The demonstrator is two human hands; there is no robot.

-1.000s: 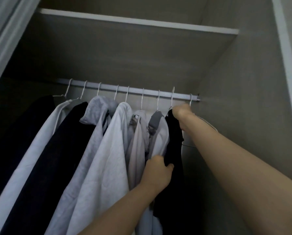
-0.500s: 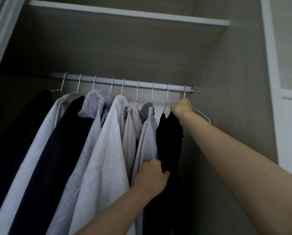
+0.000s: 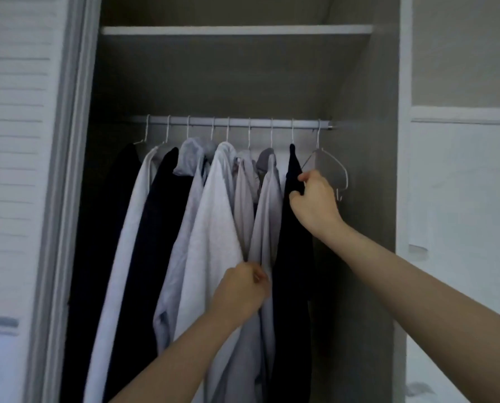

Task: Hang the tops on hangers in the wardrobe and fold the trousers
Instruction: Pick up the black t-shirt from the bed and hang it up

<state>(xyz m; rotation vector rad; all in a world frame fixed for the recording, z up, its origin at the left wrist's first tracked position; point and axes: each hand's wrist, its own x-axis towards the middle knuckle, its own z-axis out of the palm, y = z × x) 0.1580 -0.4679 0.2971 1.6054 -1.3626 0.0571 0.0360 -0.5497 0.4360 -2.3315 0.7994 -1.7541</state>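
head view: open wardrobe [image 3: 362,199], rail [image 3: 237,122] packed with hung tops
right hand [image 3: 315,200]: fingers pinched on shoulder of the black top [image 3: 294,228], last garment on the rail
left hand [image 3: 240,289]: closed on the hem of a pale grey top [image 3: 267,205] next to it
empty hanger [image 3: 330,167]: white wire, far right, just behind the right hand
progress: eight tops up by my count; looks like final straightening
left: trousers, none in sight
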